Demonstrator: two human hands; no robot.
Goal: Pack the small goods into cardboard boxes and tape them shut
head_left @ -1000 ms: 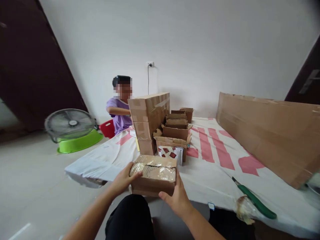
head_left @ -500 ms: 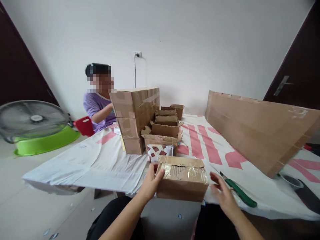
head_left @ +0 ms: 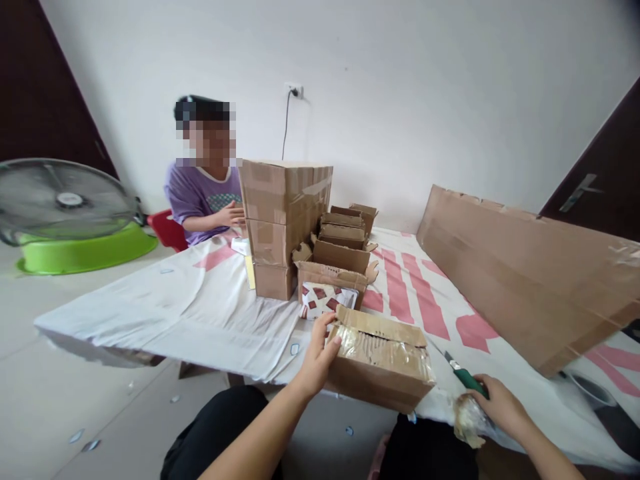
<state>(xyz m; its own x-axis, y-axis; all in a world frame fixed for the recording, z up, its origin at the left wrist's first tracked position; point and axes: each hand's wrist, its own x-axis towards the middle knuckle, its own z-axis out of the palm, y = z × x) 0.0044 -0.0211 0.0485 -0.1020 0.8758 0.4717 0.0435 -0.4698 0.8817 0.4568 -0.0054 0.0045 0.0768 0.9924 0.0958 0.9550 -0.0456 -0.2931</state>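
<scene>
A taped cardboard box (head_left: 380,380) sits at the table's near edge, its top flap partly lifted and clear tape across the corrugated strip. My left hand (head_left: 320,353) grips its left end, thumb on top and fingers behind. To the right, my right hand (head_left: 500,400) is closed round the handle of a green utility knife (head_left: 465,379), whose blade points away and to the left. Beneath that hand lies a crumpled piece of tape with torn cardboard (head_left: 470,417). A white pouch with dark red patches (head_left: 325,298) leans just behind the box.
Stacked closed boxes (head_left: 273,233) and a row of open cartons (head_left: 335,257) stand beyond. A large cardboard sheet (head_left: 520,273) rises at right, near a tape roll (head_left: 593,388). A person in purple (head_left: 200,193) sits across the table; a fan (head_left: 70,200) stands left.
My right hand has moved from beside the box to the right and closed on the utility knife. My left hand stays on the box, which is now slightly turned. The view has shifted.
</scene>
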